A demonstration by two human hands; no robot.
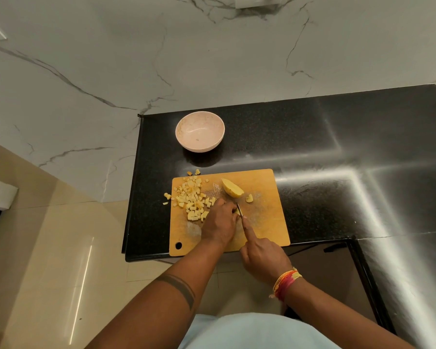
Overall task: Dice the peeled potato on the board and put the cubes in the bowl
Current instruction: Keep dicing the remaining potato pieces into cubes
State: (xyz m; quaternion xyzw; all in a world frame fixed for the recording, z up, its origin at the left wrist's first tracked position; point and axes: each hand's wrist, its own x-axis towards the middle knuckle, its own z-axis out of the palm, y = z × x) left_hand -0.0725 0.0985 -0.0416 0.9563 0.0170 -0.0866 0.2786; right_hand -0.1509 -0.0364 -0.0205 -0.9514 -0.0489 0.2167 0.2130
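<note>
An orange cutting board (264, 220) lies on the black counter. A pile of yellow potato cubes (193, 197) covers its left part, and a few cubes have spilled off its left and far edges. A larger uncut potato piece (232, 188) rests at the far middle, with a small chunk (249, 198) beside it. My left hand (220, 221) presses down on a small potato piece (236, 211), mostly hidden under the fingers. My right hand (262, 255) grips a knife (239, 209), forefinger along its spine, blade against that piece. The pink bowl (200, 134) stands beyond the board and holds no cubes.
The black granite counter (337, 152) stretches to the right and turns toward me in an L. Its left edge (132, 197) drops to a beige tiled floor (48, 248). A marble wall (212, 59) rises behind the counter.
</note>
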